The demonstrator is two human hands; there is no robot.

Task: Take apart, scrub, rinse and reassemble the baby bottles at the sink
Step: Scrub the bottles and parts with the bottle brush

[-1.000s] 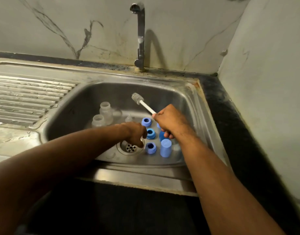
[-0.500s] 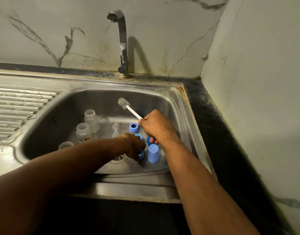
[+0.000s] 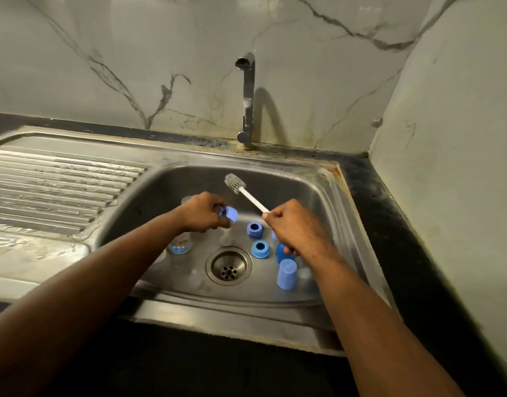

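A: Progress check. Bottles already apart: loose pieces sit all over the sink (image 3: pixel 336 213) floor. Two blue collar rings (image 3: pixel 255 229) lie right of centre, one behind the other, back of the drain (image 3: pixel 228 267). A blue cap (image 3: pixel 286 274) stands near the front right corner. Clear bottle bodies (image 3: pixel 180 244) sit on the left side, partly hidden under the left forearm.

B: Scrubbing begun?

A: Judged just starting, at most. Tap (image 3: pixel 246 96) shows no water running. No suds visible. Rinse and reassembly look wholly ahead.

B: Hands?

A: Left hand (image 3: pixel 202 214) is closed around a blue ring-like piece (image 3: pixel 228 213), pinched at the fingertips and raised above the sink floor toward the back left. Blurred; cannot tell which piece exactly. Right hand (image 3: pixel 296 226) is a closed fist on the handle of the bottle brush (image 3: pixel 246 193), bristle head pointing up and back toward the rear wall of the sink.

B: Piece relative to the brush?

A: The held piece is just left of and below the bristles, near but apart. The hands are level with each other, with the two rings on the floor between and beneath them.

B: Remaining pieces?

A: All within easy reach. A darker blue piece (image 3: pixel 282 250) lies directly under the right hand, partly covered.
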